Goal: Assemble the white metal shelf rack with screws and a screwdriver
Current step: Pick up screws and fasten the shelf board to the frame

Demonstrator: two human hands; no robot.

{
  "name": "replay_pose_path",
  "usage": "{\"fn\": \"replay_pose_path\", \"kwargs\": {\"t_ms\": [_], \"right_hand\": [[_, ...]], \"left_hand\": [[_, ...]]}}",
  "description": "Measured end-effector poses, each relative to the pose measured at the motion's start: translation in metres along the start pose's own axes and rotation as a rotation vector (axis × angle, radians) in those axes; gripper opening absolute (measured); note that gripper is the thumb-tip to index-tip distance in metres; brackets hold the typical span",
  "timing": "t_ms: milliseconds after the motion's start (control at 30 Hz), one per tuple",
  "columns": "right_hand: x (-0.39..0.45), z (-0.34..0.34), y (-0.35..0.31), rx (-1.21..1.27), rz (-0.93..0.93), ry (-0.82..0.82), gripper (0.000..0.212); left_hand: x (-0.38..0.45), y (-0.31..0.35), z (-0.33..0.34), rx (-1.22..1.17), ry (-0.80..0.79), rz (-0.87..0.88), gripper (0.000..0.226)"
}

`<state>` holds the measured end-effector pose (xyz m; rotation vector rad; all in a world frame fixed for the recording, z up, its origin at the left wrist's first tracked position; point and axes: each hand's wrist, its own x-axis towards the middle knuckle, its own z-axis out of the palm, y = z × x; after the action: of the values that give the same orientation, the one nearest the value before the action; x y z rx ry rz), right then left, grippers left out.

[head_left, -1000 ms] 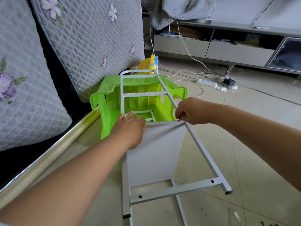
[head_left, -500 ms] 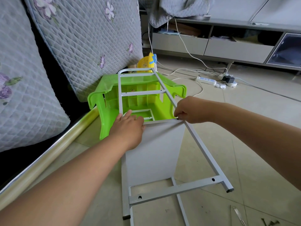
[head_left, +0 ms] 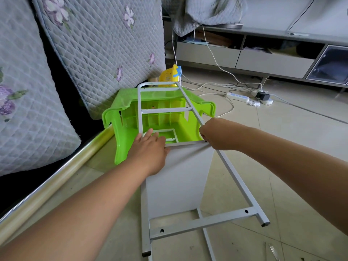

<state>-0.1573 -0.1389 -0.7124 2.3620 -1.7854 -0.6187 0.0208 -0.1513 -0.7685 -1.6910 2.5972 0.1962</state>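
The white metal rack frame (head_left: 236,178) lies tilted, its far end propped on an overturned green plastic stool (head_left: 116,119). A flat white shelf panel (head_left: 180,181) sits between the frame's side rails. My left hand (head_left: 148,149) rests flat on the panel's upper left edge, fingers straight. My right hand (head_left: 216,134) is curled at the panel's upper right corner where it meets the right rail, pinching a small dark screw (head_left: 205,141) whose tip just shows under the fingers. No screwdriver is in view.
Quilted grey cushions (head_left: 98,44) and a shiny metal sofa rail (head_left: 56,178) close off the left. A power strip (head_left: 238,97) with cables lies on the tiled floor behind. Loose small parts (head_left: 273,250) lie at the bottom right. A grey TV cabinet (head_left: 263,59) runs along the back.
My right hand has settled closer onto the panel's right corner, and the dark screw shows less below my fingers. My left hand has stayed on the panel's edge.
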Motion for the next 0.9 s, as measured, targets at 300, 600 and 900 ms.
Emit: {"fn": "replay_pose_path", "kwargs": {"t_ms": [300,600,900], "right_hand": [[0.004,0.002,-0.014,-0.046,0.076,0.023,0.016],[0.015,0.004,0.011,0.035,0.013,-0.034,0.011],[0.013,0.003,0.005,-0.016,-0.017,0.01,0.035]], "left_hand": [[0.002,0.001,0.001,0.0,-0.003,-0.005,0.041],[-0.002,0.0,-0.001,-0.072,0.046,0.018,0.02],[0.002,-0.004,0.004,-0.143,0.096,0.029,0.016]]}}
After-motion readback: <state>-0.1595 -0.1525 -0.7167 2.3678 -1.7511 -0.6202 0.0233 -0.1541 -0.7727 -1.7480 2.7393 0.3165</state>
